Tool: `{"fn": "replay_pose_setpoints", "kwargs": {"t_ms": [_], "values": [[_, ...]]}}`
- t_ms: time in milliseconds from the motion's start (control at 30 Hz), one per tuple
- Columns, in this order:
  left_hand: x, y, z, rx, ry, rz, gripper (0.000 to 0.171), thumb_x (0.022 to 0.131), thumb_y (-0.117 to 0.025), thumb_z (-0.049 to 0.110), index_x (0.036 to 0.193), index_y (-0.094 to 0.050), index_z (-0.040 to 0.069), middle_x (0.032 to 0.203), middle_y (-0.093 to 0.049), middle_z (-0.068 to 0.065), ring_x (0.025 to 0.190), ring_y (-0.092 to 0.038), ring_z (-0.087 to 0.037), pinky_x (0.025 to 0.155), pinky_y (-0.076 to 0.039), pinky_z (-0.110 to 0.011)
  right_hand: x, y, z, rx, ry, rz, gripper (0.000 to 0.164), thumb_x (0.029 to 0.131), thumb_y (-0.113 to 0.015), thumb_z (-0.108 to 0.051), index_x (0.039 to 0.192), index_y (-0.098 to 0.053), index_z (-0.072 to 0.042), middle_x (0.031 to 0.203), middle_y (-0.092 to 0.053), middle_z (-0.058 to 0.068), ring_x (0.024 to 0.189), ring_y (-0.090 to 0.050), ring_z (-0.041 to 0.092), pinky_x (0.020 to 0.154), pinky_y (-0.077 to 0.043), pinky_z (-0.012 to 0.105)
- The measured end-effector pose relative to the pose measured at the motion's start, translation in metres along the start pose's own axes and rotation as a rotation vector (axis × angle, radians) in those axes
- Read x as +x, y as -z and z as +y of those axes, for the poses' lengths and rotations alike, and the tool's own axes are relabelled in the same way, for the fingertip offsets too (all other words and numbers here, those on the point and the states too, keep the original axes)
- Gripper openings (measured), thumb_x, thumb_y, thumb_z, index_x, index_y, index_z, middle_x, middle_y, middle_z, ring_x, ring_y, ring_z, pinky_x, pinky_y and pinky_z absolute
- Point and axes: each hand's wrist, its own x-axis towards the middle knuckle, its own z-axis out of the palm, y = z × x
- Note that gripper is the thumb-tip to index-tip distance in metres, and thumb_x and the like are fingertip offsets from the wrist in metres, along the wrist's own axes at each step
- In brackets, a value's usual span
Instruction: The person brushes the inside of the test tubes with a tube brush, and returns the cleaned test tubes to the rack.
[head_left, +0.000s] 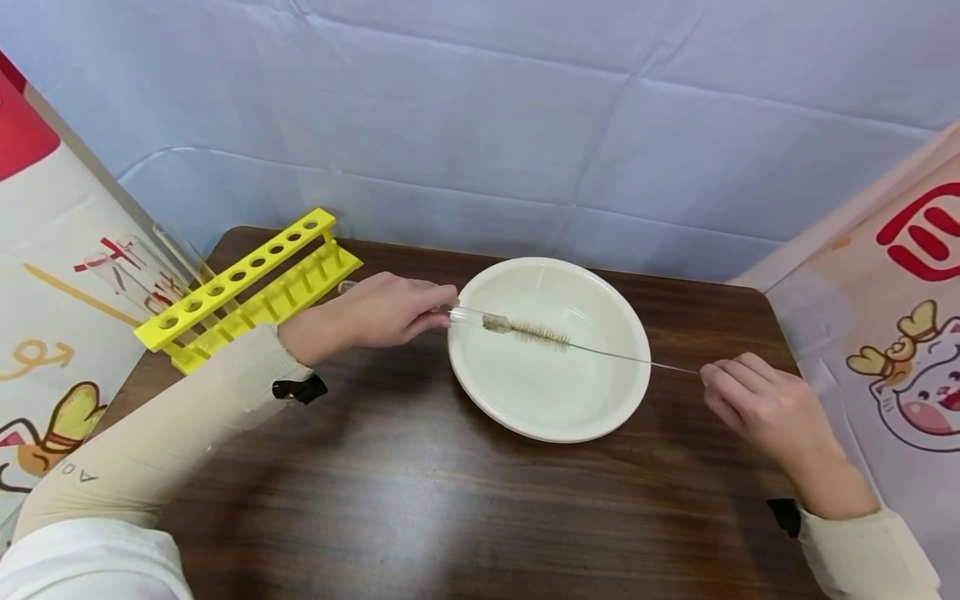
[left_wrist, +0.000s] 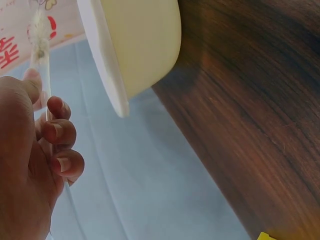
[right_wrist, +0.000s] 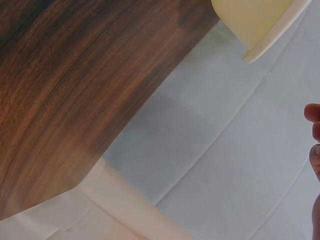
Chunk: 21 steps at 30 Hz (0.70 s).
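Observation:
My left hand (head_left: pixel 386 308) grips a clear glass test tube (head_left: pixel 467 316), its mouth pointing right over a white basin (head_left: pixel 551 432). In the left wrist view, curled fingers (left_wrist: pixel 63 132) wrap the tube. A test tube brush (head_left: pixel 538 333) with pale bristles runs into the mouth; the front bristles are inside the glass and the rest show outside. Right of the basin, my right hand (head_left: pixel 765 404) pinches the far end of the brush's thin wire handle (head_left: pixel 622 356). Only the fingertips (right_wrist: pixel 313 114) of that hand appear in the right wrist view.
A yellow test tube rack (head_left: pixel 296 292) stands at the back left of the dark wooden table (head_left: pixel 480 517), with several glass tubes (head_left: pixel 183 254) leaning in its left end. A pale cloth wall (head_left: pixel 480 150) rises behind the table, and printed panels (head_left: pixel 900 333) flank it.

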Motion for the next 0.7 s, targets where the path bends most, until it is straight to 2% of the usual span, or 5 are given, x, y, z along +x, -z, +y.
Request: {"fn": "replay_pose_setpoints", "kwargs": {"t_ms": [400, 533, 700], "values": [[-0.0018, -0.0017, -0.0003, -0.001, -0.025, 0.032, 0.016, 0.1, -0.068, 0.026, 0.111, -0.061, 0.017, 0.086, -0.061, 0.008, 0.058, -0.044, -0.011, 0.05, -0.036, -0.028, -0.0031, 0.0046, -0.001, -0.013, 0.024, -0.016, 0.034, 0.106, -0.048, -0.015, 0.085, -0.067, 0.005, 0.074, -0.065, 0.014, 0.058, -0.056, 0.032, 0.045, -0.045, 0.044], [-0.0022, -0.0012, -0.0004, -0.004, -0.031, 0.039, 0.015, 0.099, -0.068, 0.025, 0.11, -0.061, 0.017, 0.084, -0.06, 0.008, 0.059, -0.044, -0.011, 0.051, -0.037, -0.028, -0.0035, 0.0037, -0.0014, -0.02, 0.043, 0.013, 0.032, 0.105, -0.049, -0.013, 0.086, -0.066, 0.006, 0.074, -0.064, 0.015, 0.058, -0.055, 0.033, 0.046, -0.044, 0.045], [-0.0022, -0.0006, -0.0009, -0.007, -0.026, 0.033, 0.016, 0.1, -0.068, 0.026, 0.11, -0.061, 0.017, 0.086, -0.061, 0.009, 0.059, -0.045, -0.01, 0.052, -0.038, -0.028, -0.0068, 0.0015, -0.0003, -0.046, 0.063, 0.089, 0.029, 0.104, -0.052, -0.013, 0.088, -0.066, 0.007, 0.076, -0.066, 0.018, 0.058, -0.056, 0.035, 0.046, -0.044, 0.046]]}}
